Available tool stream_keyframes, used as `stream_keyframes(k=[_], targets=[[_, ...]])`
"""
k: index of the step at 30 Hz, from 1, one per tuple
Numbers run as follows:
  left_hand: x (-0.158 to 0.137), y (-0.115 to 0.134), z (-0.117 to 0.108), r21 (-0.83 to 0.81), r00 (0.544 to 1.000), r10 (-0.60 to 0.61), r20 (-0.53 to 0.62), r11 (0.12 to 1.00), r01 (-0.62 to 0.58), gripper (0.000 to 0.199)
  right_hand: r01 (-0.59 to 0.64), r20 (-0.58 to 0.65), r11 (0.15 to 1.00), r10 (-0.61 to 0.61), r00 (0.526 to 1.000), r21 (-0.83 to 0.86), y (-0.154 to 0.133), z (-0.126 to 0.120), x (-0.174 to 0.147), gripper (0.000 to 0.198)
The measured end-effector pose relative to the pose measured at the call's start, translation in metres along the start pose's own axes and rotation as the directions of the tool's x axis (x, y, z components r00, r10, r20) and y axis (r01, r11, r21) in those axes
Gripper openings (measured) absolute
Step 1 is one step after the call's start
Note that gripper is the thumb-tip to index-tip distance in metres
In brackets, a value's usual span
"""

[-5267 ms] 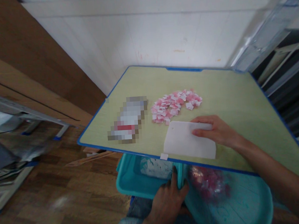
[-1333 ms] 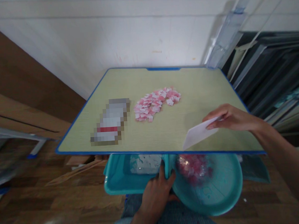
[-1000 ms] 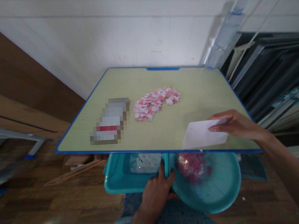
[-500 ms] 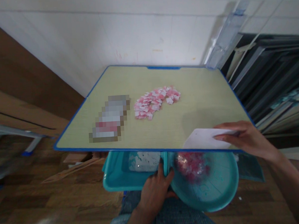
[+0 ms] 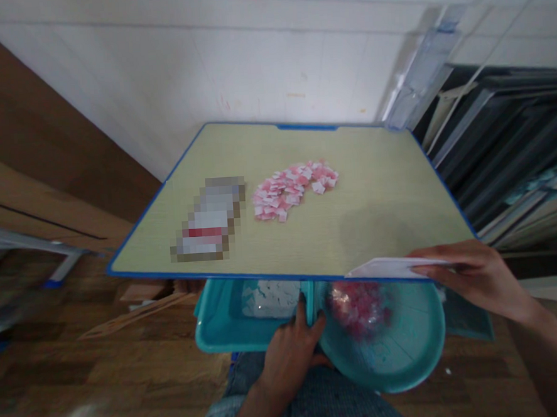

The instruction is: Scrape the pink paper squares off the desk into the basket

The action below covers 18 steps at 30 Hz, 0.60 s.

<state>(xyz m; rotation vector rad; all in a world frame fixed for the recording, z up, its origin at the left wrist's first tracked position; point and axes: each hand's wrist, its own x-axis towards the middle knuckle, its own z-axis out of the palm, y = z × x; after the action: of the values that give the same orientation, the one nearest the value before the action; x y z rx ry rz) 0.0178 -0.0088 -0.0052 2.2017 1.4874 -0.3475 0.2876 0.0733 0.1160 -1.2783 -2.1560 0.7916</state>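
Slab on your tabletop all pixelated, unreadable. Far rims of teal tub and round basin hidden behind tabletop. Pink bundle in basin too blurry to ID. Your right forearm cut off at edge; floor speck too tiny to tell.

- Scraps lie on the table, before the wall.
- Card sits in the right hand, at the table's near edge.
- Tub sits left of the basin.
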Motion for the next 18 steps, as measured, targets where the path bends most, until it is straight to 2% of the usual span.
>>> stream_keyframes(k=[4, 8, 11, 14, 18], targets=[[0.000, 0.000, -0.001, -0.004, 1.000, -0.001, 0.001, 1.000, 0.001, 0.069, 0.011, 0.068, 1.000, -0.010, 0.998, -0.014, 0.000, 0.003, -0.001, 0.019], [0.000, 0.000, -0.001, -0.005, 1.000, 0.009, -0.012, 1.000, -0.009, 0.069, 0.082, 0.184, 0.996, -0.078, 0.980, -0.016, -0.001, 0.002, -0.002, 0.023], [0.000, 0.000, 0.000, -0.005, 0.999, 0.021, -0.030, 1.000, -0.021, 0.070, 0.098, 0.102, 0.995, -0.095, 0.990, -0.019, -0.002, -0.006, -0.001, 0.022], [-0.001, 0.001, 0.000, -0.002, 0.999, 0.022, -0.046, 1.000, -0.022, 0.070, 0.038, -0.016, 0.999, -0.038, 0.999, -0.034, -0.004, -0.016, 0.005, 0.019], [-0.001, 0.001, 0.000, -0.002, 0.999, 0.022, -0.048, 1.000, -0.022, 0.070, 0.002, -0.056, 0.999, -0.004, 0.998, -0.040, -0.006, -0.021, 0.024, 0.016]])
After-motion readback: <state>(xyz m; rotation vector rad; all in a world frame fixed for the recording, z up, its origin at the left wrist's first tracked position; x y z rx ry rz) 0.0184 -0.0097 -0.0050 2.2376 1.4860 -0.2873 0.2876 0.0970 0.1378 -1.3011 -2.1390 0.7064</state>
